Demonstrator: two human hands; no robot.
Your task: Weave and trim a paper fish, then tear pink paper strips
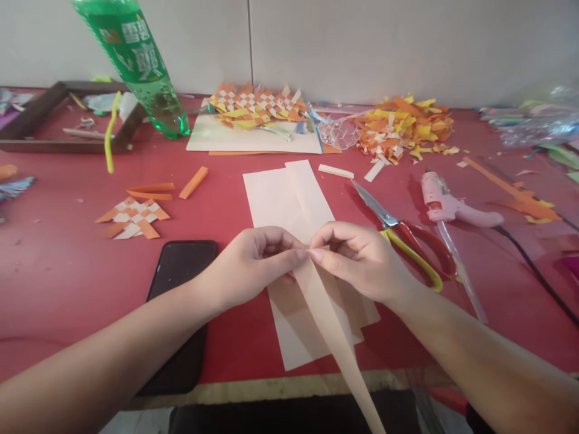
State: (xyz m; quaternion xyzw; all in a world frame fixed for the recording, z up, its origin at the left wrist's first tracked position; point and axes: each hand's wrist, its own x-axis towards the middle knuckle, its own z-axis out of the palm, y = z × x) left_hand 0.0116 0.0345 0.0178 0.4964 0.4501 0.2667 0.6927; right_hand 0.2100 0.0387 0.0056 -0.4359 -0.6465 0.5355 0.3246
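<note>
Between both hands is the far end of a long pale paper strip (332, 319), which slants down toward me past the table's front edge. My left hand (260, 262) pinches its tip between thumb and fingers. Close against it, my right hand (357, 259) pinches the same tip from the other side. Beneath them several white paper sheets (284, 325) lie loosely stacked on the table. Red-and-yellow-handled scissors (391, 226) rest just right of the papers, blades partly hidden by nothing. A black phone (185, 265) sits under my left forearm.
Behind stand a green bottle (145, 66), a dark tray (27, 144), woven paper fish (257, 105) and a pile of orange and yellow scraps (402, 126). One woven fish (136, 217) lies left. A pink glue gun (452, 202) with a cord lies right on the red table (67, 289).
</note>
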